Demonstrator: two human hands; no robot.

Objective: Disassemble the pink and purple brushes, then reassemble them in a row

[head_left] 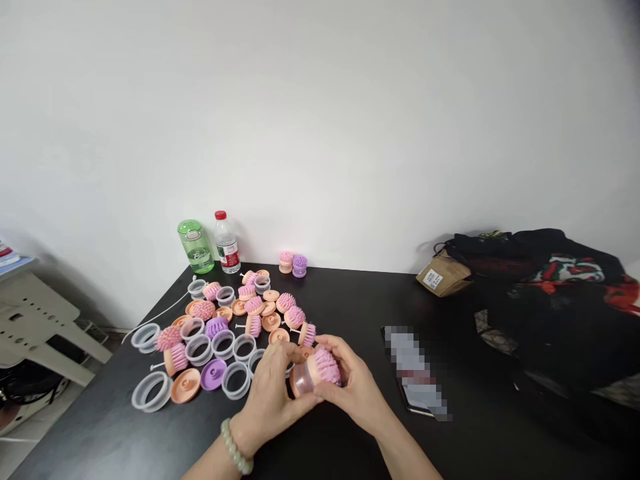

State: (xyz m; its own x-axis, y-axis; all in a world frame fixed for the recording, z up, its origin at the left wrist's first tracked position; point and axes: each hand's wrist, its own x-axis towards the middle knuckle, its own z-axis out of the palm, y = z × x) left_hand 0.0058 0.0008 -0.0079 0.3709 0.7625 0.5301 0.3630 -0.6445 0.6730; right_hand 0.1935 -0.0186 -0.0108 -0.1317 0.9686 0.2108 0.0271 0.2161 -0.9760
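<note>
Our L hand (277, 383) & R hand (353, 383), fingers clamped on pink-bristled brush (315, 373) btwn them, held over near edge of blk table (345, 303). Beyond, to L: clear rings (151, 392), loose brush heads (203, 310); further back, green bottle (196, 248) by wall.

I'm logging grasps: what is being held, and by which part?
Both hands, left and right, hold one pink-bristled brush: left around its clear band, right around its bristle end.

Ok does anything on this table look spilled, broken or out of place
Nothing looks spilled or broken: the green bottle and red-capped bottle stand upright. The dark fabric at the right looks untidily heaped, beside the brown paper bag.
</note>
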